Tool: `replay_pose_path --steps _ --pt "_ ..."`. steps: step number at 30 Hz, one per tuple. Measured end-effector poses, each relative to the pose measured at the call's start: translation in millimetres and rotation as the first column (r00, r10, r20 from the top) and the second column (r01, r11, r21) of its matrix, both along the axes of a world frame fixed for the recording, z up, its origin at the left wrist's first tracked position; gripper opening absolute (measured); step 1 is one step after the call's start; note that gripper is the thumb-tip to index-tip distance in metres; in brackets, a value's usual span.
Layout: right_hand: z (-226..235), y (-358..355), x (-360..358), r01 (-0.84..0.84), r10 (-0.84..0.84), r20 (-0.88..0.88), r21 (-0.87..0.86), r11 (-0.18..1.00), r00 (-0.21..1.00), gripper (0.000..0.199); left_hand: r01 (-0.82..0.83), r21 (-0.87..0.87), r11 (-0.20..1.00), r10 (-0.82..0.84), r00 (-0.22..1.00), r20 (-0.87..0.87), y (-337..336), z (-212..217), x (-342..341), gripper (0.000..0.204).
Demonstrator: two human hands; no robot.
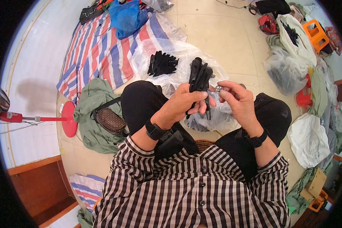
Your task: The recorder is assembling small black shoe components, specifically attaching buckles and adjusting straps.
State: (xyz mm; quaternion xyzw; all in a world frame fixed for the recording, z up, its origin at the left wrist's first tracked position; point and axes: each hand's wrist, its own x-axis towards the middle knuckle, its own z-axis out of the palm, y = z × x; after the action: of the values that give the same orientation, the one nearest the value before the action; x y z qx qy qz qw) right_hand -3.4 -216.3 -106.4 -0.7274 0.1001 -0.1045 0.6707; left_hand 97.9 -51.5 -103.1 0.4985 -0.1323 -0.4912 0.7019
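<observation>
My left hand (190, 99) is closed around a bundle of long, narrow black pieces (200, 75), their upper ends fanning out past my thumb. I cannot make out exactly what kind of parts they are. Just to the right, my right hand (237, 99) pinches a small shiny, silvery piece (218, 88) between thumb and fingertips, close beside the bundle. Beyond my hands, a heap of similar black pieces (162, 63) lies on a clear plastic sheet (142, 47). Under my hands, between my knees, sits a clear plastic bag (222, 118) with greyish contents that are partly hidden.
A striped tarp (102, 49) with a blue plastic bag (127, 19) covers the far left. A green cloth bag (89, 110) and a red round stand base (69, 119) are at my left. Plastic bags (285, 72), a white sack (309, 140) and an orange plastic stool (315, 36) line the right.
</observation>
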Motion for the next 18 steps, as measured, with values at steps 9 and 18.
replay_pose_path --steps 9,18 --pt "11.6 -7.2 -2.9 -0.014 0.010 0.048 0.086 0.996 0.999 0.021 0.038 0.090 0.995 -0.036 0.999 -0.014 4.7 10.4 3.1 0.012" --pt "9.4 -19.2 0.9 0.026 -0.041 0.096 0.152 0.988 0.994 0.020 0.039 0.107 0.993 -0.038 0.999 -0.008 3.6 6.6 2.8 0.014"
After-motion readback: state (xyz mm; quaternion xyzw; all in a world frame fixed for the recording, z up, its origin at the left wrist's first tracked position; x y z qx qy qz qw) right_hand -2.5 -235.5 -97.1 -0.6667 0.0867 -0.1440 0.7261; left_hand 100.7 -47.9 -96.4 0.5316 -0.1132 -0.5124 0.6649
